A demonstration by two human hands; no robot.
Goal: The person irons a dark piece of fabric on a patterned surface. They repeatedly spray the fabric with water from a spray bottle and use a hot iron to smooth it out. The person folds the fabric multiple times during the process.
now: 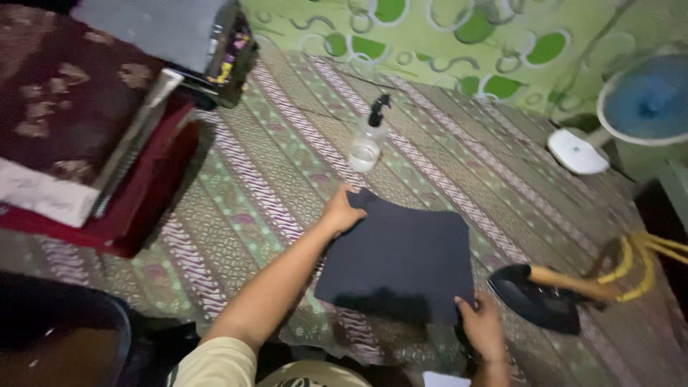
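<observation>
Hands grip a folded dark cloth (398,254) at opposite corners on a patterned mat (287,172) in a dimly lit room. Left hand (342,212) reaches out to the far left corner, fingers closed over its edge; right hand (481,326) pinches the near right corner, close to the body, thumb on top. Between the two the cloth lies flat and roughly square, its diagonal running from far left to near right, so neither side reads as the longer one. Just right of the cloth, beside the right hand, a black iron (537,294) rests on the mat, its yellow cord (638,269) looping off towards the edge of view. Beyond the cloth, well apart from the left hand, stands a clear spray bottle (368,140) with a black head. A stack of what seem to be folded fabrics (68,107) sits at far left, and a fan (645,100) stands at far right against a green curtain.
</observation>
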